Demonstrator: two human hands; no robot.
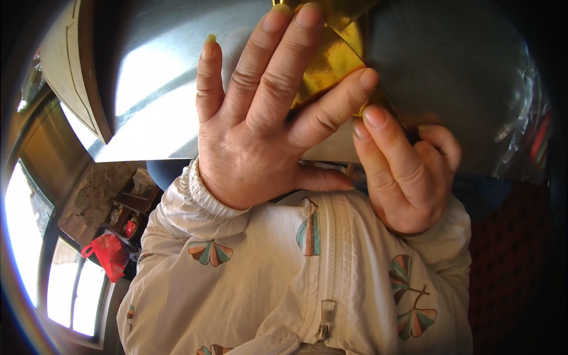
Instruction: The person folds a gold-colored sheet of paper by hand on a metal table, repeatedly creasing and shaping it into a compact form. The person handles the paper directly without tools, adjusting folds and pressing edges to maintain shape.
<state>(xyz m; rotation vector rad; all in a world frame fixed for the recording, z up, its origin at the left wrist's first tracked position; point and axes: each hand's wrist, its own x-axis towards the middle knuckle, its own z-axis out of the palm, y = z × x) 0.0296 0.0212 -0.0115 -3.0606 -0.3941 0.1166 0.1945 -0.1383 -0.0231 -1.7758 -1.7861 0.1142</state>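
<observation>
Two hands are seen at upper centre: gold foil sheet is pressed flat under the open left hand while its edge is pinched by the right hand, apparently for creasing.

I have one view only, from the head camera, so nothing overlaps with a second one. It looks steeply down past my chest, very close: my white zipped jacket with fan-shaped leaf prints fills the lower half, a grey metal-topped table the upper. Fisheye bending darkens the rim.
</observation>
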